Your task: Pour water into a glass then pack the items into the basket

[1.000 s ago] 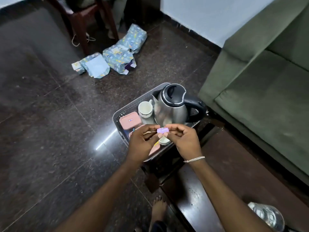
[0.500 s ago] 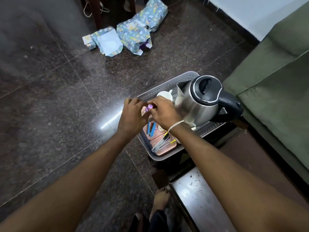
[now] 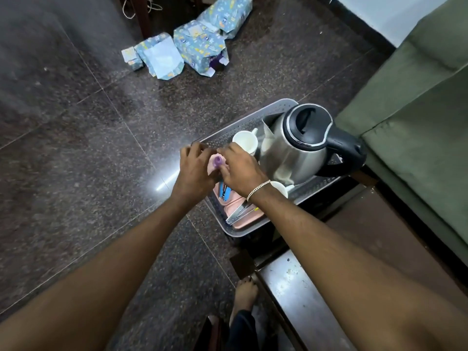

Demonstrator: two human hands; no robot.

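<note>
A grey perforated basket (image 3: pixel 253 117) stands at the end of a dark wooden table (image 3: pixel 379 229). Inside it are a steel kettle (image 3: pixel 293 150) with a black lid and handle, a white cup (image 3: pixel 245 141), a second white cup (image 3: pixel 281 188) partly hidden by my wrist, and a pink case (image 3: pixel 243 219) bearing a metal ruler (image 3: pixel 239 214) and a blue tool (image 3: pixel 225 193). My left hand (image 3: pixel 195 171) and my right hand (image 3: pixel 240 171) meet over the basket's left end, both pinching a small purple object (image 3: pixel 217 161).
Blue patterned wrapped packages (image 3: pixel 192 44) lie on the dark stone floor beyond the basket, by a chair leg (image 3: pixel 141 16). A green sofa (image 3: pixel 417 117) fills the right side. My bare foot (image 3: pixel 244 295) rests on the floor beside the table's near corner.
Both hands, still pinching the purple object, have gone from the basket's near edge further out over its left end. The view has tilted down and closer.
</note>
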